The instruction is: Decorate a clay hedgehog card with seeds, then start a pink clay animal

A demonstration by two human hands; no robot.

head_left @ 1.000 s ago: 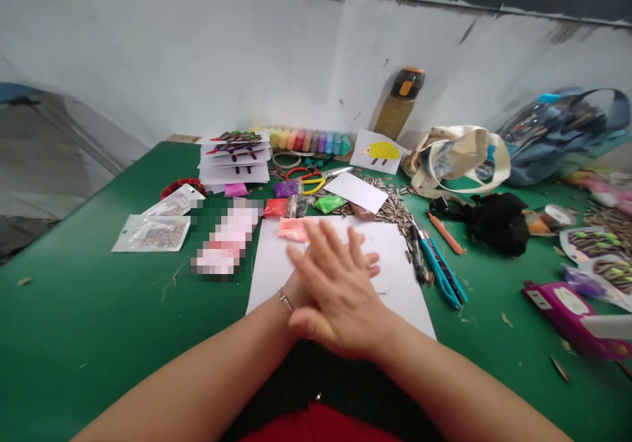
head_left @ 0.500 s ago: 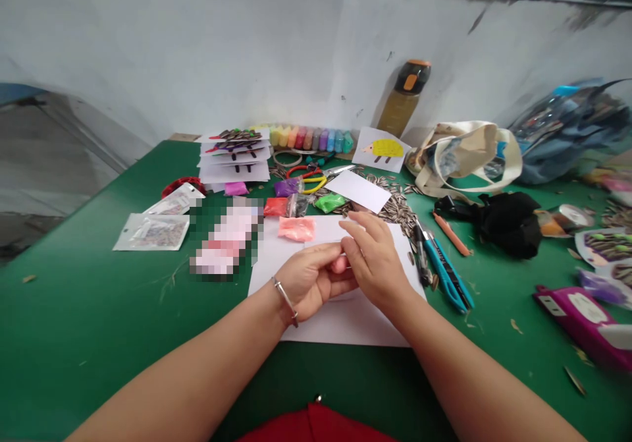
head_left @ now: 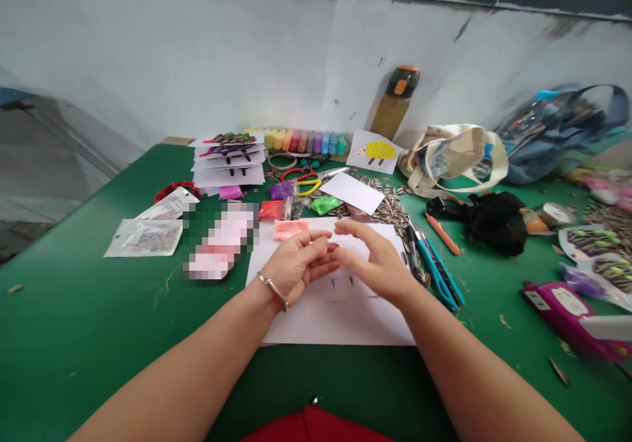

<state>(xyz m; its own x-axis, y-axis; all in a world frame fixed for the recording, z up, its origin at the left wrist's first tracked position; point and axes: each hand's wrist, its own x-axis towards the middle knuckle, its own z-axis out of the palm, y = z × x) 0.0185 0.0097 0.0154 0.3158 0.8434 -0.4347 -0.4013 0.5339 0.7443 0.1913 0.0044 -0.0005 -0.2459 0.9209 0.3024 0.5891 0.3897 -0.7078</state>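
My left hand (head_left: 299,265), a metal bangle at its wrist, is cupped with the palm turned inward and the fingers curled. A bit of pink clay (head_left: 334,248) shows at its fingertips, mostly hidden by the fingers. Facing it, my right hand (head_left: 378,261) is open, thumb and fingers apart, with nothing visible in it. Both hands hover over a white paper sheet (head_left: 301,323); a smaller card with faint drawn marks (head_left: 340,290) lies beneath them. Just beyond my left fingers is a packet of pink clay (head_left: 291,229).
Red (head_left: 271,209), green and purple clay packets, scissors (head_left: 309,184) and a blank card (head_left: 354,193) lie among sunflower seeds (head_left: 392,208). A blue cutter (head_left: 439,271) and pen are at right. Stacked hedgehog cards (head_left: 228,172), a bottle (head_left: 394,103) and bags stand behind.
My hands have drawn apart; the right one has opened and come off the left palm. The pink ball, plain between them before, is now mostly hidden. The view has shifted slightly.
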